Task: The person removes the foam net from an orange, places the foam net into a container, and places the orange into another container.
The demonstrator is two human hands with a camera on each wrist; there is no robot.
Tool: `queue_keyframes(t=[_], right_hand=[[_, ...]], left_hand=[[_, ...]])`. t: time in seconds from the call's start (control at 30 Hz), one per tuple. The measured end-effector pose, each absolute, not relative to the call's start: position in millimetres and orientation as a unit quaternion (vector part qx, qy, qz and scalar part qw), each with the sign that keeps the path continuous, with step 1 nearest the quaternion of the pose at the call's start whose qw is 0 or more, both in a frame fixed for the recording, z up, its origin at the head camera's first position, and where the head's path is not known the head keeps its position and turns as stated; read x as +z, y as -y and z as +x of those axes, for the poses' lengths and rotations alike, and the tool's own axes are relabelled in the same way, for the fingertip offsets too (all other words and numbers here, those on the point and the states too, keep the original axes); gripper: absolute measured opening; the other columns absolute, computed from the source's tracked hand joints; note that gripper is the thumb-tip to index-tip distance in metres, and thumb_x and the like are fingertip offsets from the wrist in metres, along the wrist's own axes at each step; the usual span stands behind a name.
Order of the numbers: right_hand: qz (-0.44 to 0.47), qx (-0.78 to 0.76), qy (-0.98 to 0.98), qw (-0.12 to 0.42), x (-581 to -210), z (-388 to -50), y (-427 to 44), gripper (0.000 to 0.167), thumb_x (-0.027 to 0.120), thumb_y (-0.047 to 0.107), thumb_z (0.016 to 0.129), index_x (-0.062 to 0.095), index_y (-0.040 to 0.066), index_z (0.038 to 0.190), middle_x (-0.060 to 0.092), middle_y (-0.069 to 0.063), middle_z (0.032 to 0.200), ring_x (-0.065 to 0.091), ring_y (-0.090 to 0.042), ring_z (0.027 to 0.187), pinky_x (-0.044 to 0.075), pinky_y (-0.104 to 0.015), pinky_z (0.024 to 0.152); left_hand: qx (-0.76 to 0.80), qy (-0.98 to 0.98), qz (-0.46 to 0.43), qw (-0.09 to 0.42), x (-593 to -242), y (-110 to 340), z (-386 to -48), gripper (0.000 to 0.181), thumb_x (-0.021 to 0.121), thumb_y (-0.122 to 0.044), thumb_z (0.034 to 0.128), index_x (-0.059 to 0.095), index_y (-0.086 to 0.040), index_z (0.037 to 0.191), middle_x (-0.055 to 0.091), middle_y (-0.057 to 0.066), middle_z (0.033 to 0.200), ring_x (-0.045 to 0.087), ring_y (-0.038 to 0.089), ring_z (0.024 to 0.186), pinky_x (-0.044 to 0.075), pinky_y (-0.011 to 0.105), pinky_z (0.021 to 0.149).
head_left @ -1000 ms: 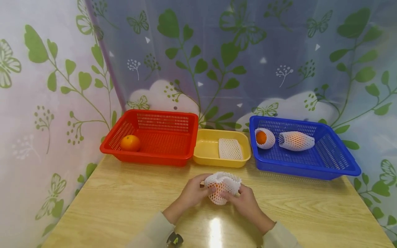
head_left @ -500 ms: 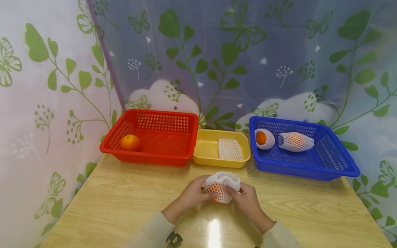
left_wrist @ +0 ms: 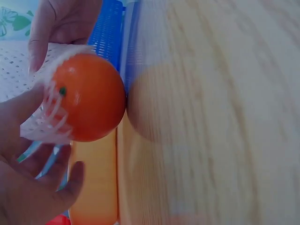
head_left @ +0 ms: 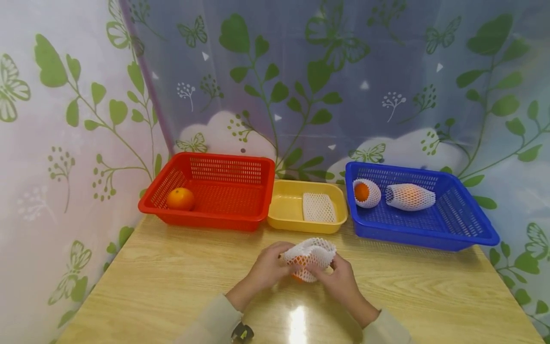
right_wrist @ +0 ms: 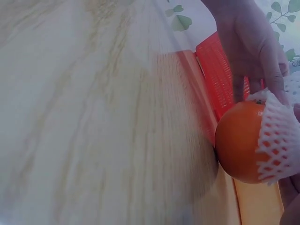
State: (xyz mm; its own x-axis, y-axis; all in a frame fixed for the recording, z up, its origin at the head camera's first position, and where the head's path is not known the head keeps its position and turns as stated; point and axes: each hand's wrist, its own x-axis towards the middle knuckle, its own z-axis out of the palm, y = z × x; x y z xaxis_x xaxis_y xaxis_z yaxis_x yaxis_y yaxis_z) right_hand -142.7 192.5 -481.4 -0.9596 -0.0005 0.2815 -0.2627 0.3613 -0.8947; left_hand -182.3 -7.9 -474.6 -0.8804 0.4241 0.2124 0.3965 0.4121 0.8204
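Note:
In front of me, both hands hold an orange [left_wrist: 96, 98] partly covered by a white foam net sleeve [head_left: 320, 253]. The sleeve wraps its upper side, while the lower part is bare and rests on or just above the table. On the left, my left hand [head_left: 266, 267] pinches the sleeve's edge near the green stem mark, its other fingers spread behind. My right hand [head_left: 341, 282] grips the sleeve from the other side, thumb in front; its fingers behind are mostly hidden. The right wrist view shows the bare orange [right_wrist: 239, 143] with the net [right_wrist: 281, 140] around one side.
A red basket [head_left: 210, 222] with one orange [head_left: 180, 198] stands back left. The yellow tray [head_left: 281, 222] behind my hands holds a flat foam net [head_left: 319, 207]. At back right, a blue basket [head_left: 425, 237] contains two net-wrapped fruits [head_left: 411, 197]. Patterned cloth hangs behind.
The sleeve has shifted on the orange, and more bare orange shows at the bottom than a second ago. Both hands have moved only slightly; baskets and tray stay put.

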Motion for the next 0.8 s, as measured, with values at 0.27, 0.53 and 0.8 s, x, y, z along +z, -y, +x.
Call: queue_keyframes(t=[0.27, 0.53, 0.8], right_hand=[[0.093, 0.556, 0.817, 0.121, -482.8, -142.8, -192.8, 0.04, 0.082, 0.008, 0.076, 0.066, -0.003, 0.111, 0.071, -0.011, 0.105, 0.065, -0.014, 0.099, 0.054, -0.032, 0.088], [0.097, 0.53, 0.834, 0.123, -483.7, -143.2, -193.3, 0.046, 0.083, 0.008, 0.075, 0.064, -0.004, 0.115, 0.071, -0.011, 0.108, 0.066, -0.022, 0.102, 0.053, -0.037, 0.09], [0.093, 0.527, 0.835, 0.126, -480.9, -145.7, -193.5, 0.039, 0.083, 0.011, 0.076, 0.067, -0.002, 0.11, 0.072, -0.01, 0.103, 0.067, -0.02, 0.096, 0.055, -0.032, 0.084]], left_hand=[[0.502, -0.84, 0.199, -0.047, -472.5, 2.1, -179.3, 0.016, 0.075, -0.012, 0.0853, 0.072, -0.005, 0.1, 0.07, 0.003, 0.098, 0.064, 0.018, 0.094, 0.052, 0.039, 0.087], [0.509, -0.843, 0.175, -0.023, -473.5, -1.8, -181.1, 0.021, 0.07, -0.025, 0.0905, 0.071, -0.006, 0.101, 0.07, 0.003, 0.099, 0.064, 0.02, 0.098, 0.051, 0.041, 0.088], [0.524, -0.826, 0.207, 0.011, -475.1, 0.1, -183.3, 0.031, 0.071, -0.028, 0.0902, 0.068, -0.007, 0.113, 0.067, 0.004, 0.109, 0.062, 0.02, 0.103, 0.054, 0.035, 0.087]])
